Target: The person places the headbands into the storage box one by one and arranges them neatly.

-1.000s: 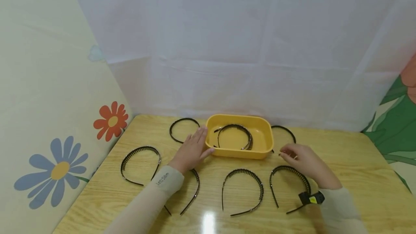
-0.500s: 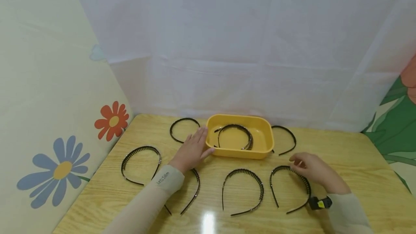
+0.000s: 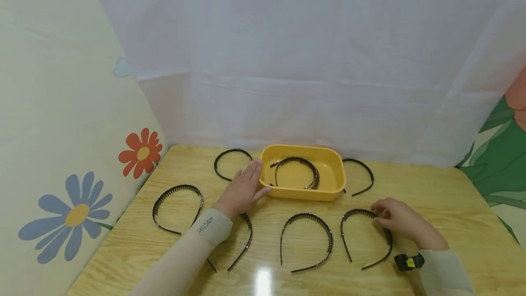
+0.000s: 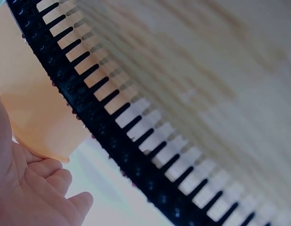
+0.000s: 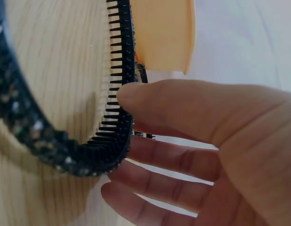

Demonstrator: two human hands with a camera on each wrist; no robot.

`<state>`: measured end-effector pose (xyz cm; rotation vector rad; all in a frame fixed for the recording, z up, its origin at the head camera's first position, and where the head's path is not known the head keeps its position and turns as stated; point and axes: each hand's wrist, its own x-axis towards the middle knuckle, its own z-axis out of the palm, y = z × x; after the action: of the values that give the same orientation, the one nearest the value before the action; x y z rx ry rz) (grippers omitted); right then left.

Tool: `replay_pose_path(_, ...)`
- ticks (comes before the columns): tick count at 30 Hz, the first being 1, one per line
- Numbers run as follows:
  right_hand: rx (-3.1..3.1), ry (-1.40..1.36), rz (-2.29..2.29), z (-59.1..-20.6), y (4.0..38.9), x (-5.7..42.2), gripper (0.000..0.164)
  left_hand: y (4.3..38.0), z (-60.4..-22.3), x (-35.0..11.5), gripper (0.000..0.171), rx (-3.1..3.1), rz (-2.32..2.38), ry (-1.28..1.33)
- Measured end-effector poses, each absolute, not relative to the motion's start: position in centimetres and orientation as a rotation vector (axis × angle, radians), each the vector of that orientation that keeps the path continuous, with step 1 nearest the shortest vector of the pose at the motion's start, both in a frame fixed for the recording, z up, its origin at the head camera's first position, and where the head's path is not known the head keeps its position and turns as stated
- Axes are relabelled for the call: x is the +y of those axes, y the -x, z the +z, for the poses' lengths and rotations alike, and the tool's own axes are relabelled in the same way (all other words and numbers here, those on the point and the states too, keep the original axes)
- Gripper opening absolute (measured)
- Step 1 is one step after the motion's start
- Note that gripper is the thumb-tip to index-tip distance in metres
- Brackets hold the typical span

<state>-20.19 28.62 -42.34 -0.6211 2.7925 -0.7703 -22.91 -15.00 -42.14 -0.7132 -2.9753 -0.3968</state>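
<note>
My left hand (image 3: 240, 191) rests with straight fingers against the left wall of a yellow plastic bin (image 3: 304, 194). Inside the bin lie black toothed headbands (image 3: 304, 161), one overlapping another. At the right, my right hand (image 3: 400, 220) pinches the top right of a black headband (image 3: 356, 212) lying on the table. The right wrist view shows the thumb (image 5: 136, 96) on the toothed inner side of that headband (image 5: 65, 157), which glitters outside; the fingers are behind it. Close in the left wrist view runs another toothed headband (image 4: 88, 117).
More headbands lie about the wooden table (image 3: 263, 241): one front middle (image 3: 310, 216), one at left (image 3: 178, 187), one behind the left hand (image 3: 232, 150), one right of the bin (image 3: 367, 169). Another headband (image 3: 249, 236) is partly under the left forearm. A white cloth (image 3: 263, 81) hangs behind.
My right hand has moved right and toward me, from near the headband beside the bin to the front right headband, which it now pinches. The left hand stays put.
</note>
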Motion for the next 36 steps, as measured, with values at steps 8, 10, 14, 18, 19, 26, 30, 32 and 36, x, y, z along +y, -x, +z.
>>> replay_pose_path(8,2.797,0.677,-0.728,-42.32,20.50,28.84,0.023,23.15,-41.95,-14.95,0.083,-2.972,-0.420,0.712)
replay_pose_path(10,2.796,0.680,-0.717,-42.35,20.56,28.95,0.021,23.27,-42.10,-14.91,0.083,-2.963,-0.408,0.717)
replay_pose_path(14,2.792,0.657,-0.724,-42.40,20.51,29.28,0.019,23.60,-42.43,-14.73,0.083,-2.939,-0.385,0.740)
replay_pose_path(18,2.790,0.630,-0.740,-42.26,20.36,29.56,0.019,23.79,-42.44,-14.53,0.083,-2.925,-0.390,0.749)
replay_pose_path(19,2.786,0.624,-0.743,-42.23,20.37,29.60,0.019,23.80,-42.42,-14.51,0.083,-2.925,-0.388,0.748)
replay_pose_path(26,2.738,0.531,-0.822,-41.68,20.38,29.49,0.020,23.44,-42.28,-14.71,0.083,-2.936,-0.395,0.734)
replay_pose_path(30,2.717,0.486,-0.890,-41.53,20.22,29.42,0.020,23.13,-42.43,-14.90,0.083,-2.937,-0.398,0.727)
replay_pose_path(32,2.696,0.462,-0.935,-41.53,20.23,29.48,0.022,23.09,-42.56,-14.97,0.083,-2.940,-0.389,0.723)
replay_pose_path(36,2.668,0.448,-1.043,-41.54,20.32,29.57,0.025,23.15,-42.65,-15.05,0.082,-2.939,-0.390,0.721)
